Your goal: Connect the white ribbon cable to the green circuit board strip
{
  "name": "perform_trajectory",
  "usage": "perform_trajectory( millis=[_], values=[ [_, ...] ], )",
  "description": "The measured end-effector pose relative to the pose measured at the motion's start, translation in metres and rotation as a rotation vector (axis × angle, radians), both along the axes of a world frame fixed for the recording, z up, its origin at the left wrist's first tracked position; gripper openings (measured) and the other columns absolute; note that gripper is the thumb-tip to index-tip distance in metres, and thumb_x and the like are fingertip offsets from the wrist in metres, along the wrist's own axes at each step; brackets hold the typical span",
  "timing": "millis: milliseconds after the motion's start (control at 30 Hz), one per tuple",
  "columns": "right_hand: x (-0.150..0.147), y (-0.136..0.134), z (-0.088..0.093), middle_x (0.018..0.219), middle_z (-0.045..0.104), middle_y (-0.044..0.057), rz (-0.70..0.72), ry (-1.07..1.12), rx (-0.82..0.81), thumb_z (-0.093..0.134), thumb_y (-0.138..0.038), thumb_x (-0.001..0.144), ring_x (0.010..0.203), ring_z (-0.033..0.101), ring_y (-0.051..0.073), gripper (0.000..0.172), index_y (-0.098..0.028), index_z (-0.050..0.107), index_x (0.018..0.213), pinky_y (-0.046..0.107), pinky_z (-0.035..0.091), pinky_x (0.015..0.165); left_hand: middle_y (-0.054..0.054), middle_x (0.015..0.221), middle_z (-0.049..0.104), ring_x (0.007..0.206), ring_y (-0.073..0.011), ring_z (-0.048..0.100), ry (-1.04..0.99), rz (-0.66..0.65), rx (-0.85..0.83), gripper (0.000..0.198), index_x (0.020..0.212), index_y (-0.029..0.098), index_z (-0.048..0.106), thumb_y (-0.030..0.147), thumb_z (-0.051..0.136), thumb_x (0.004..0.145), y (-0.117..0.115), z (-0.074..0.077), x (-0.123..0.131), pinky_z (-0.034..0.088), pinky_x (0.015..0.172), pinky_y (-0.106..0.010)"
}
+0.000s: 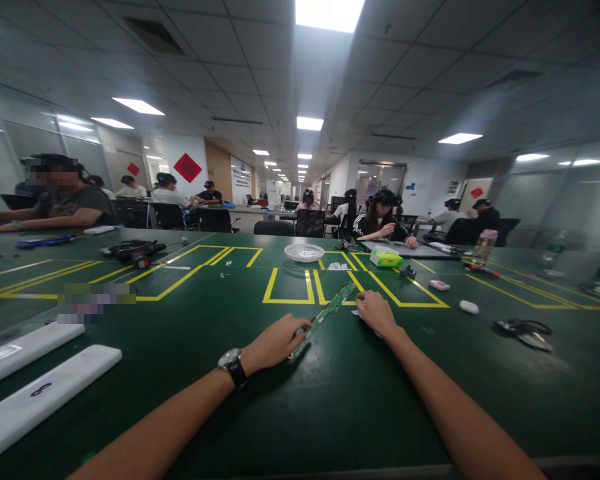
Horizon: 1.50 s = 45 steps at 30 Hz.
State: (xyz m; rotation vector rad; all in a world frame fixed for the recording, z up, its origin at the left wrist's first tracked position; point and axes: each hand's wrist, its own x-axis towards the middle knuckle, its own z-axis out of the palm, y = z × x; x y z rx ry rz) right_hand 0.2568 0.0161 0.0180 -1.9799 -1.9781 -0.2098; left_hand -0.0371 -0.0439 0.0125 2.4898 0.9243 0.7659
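A long, narrow green circuit board (332, 307) slants up and to the right over the table in front of me. My left hand (279, 341), with a watch (233, 366) on its wrist, is closed on the board's near end. Just right of the far end is my right hand (377, 311), fingers curled together and apart from the board. A bit of something white shows beside and under those fingers; whether they grip it is hidden.
Yellow tape (286, 302) marks boxes on the green table (300, 413). Beyond stand a clear round dish (304, 253) and a tissue pack (385, 257). Long white cases (55, 393) lie at left, a black cable bundle (523, 329) at right. People sit around farther tables.
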Motion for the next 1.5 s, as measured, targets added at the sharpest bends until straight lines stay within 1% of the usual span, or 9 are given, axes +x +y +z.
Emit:
perform_trajectory(
  millis=[133,300,667,867,967,1100,1167,1367,1500],
  values=[
    [-0.034,-0.014,0.000,0.099,0.069,0.012,0.081,0.063,-0.071,0.042,-0.048,0.091,0.091,0.063,0.022,0.041,-0.017,0.064,0.109,0.029,0.042,0.076,-0.007,0.108,0.061,0.097,-0.0203,0.056,0.039,-0.189,-0.047,0.032,0.120,0.025,0.059,0.032,0.040,0.095,-0.021,0.007,0.015,0.043,0.086,-0.031],
    [-0.069,-0.027,-0.008,0.111,0.061,0.017,0.112,-0.035,-0.100,0.050,-0.061,0.082,0.103,0.059,0.029,0.056,-0.015,0.060,0.113,0.034,0.043,0.083,-0.007,0.115,0.059,0.104,-0.0199,0.053,0.025,-0.313,0.009,0.032,0.123,0.022,0.055,0.024,0.043,0.094,-0.032,0.008,0.024,0.040,0.094,-0.033],
    [-0.073,-0.039,0.007,0.097,0.068,0.011,0.272,-0.036,-0.194,0.051,-0.020,0.081,0.092,0.063,0.024,0.028,-0.019,0.070,0.101,0.028,0.042,0.076,-0.006,0.095,0.061,0.089,-0.0204,0.053,-0.216,0.171,-0.093,0.043,0.131,0.019,0.048,0.034,0.045,0.091,0.022,-0.019,0.004,0.041,0.084,-0.033],
    [-0.103,-0.063,0.005,0.102,0.067,0.009,0.483,0.018,-0.135,0.051,-0.024,0.084,0.092,0.062,0.020,0.031,-0.022,0.069,0.110,0.026,0.040,0.079,-0.006,0.096,0.063,0.093,-0.0220,0.056,-0.306,0.290,-0.170,0.044,0.127,0.018,0.054,0.040,0.043,0.090,0.041,-0.018,-0.015,0.041,0.088,-0.034],
    [-0.114,-0.077,0.004,0.101,0.066,0.008,0.638,0.024,-0.104,0.049,-0.031,0.088,0.087,0.061,0.018,0.030,-0.020,0.068,0.108,0.026,0.041,0.078,-0.007,0.102,0.065,0.096,-0.0226,0.058,-0.348,0.314,-0.195,0.039,0.110,0.017,0.064,0.042,0.042,0.089,0.043,-0.016,-0.016,0.041,0.088,-0.032],
    [-0.112,-0.077,0.012,0.109,0.064,0.009,0.767,0.030,-0.051,0.045,-0.044,0.091,0.098,0.058,0.020,0.038,-0.019,0.066,0.111,0.028,0.040,0.086,-0.007,0.089,0.069,0.088,-0.0228,0.062,-0.308,0.316,-0.221,0.033,0.088,0.015,0.069,0.038,0.046,0.085,0.047,-0.017,-0.016,0.043,0.082,-0.031],
    [-0.101,-0.066,0.018,0.110,0.064,0.010,0.697,0.029,0.001,0.040,-0.042,0.094,0.103,0.056,0.020,0.039,-0.019,0.065,0.112,0.030,0.037,0.091,-0.006,0.087,0.069,0.086,-0.0220,0.062,-0.320,0.314,-0.238,0.030,0.087,0.015,0.070,0.035,0.047,0.084,0.047,-0.016,-0.015,0.044,0.080,-0.030],
    [-0.027,-0.020,0.012,0.125,0.055,0.019,0.004,-0.090,-0.028,0.034,-0.045,0.096,0.119,0.044,0.029,0.049,-0.012,0.057,0.122,0.040,0.035,0.094,-0.004,0.083,0.067,0.082,-0.0204,0.061,-0.390,0.367,-0.222,0.028,0.080,0.016,0.067,0.037,0.049,0.082,0.042,-0.014,-0.013,0.042,0.076,-0.028],
    [0.007,-0.009,-0.001,0.116,0.058,0.025,-0.105,-0.096,-0.146,0.033,-0.043,0.095,0.109,0.051,0.037,0.051,-0.005,0.063,0.111,0.047,0.041,0.083,0.000,0.069,0.059,0.066,-0.0164,0.054,-0.417,0.382,-0.190,0.028,0.077,0.015,0.061,0.042,0.052,0.081,0.041,-0.017,-0.010,0.038,0.062,-0.026]
  ],
)
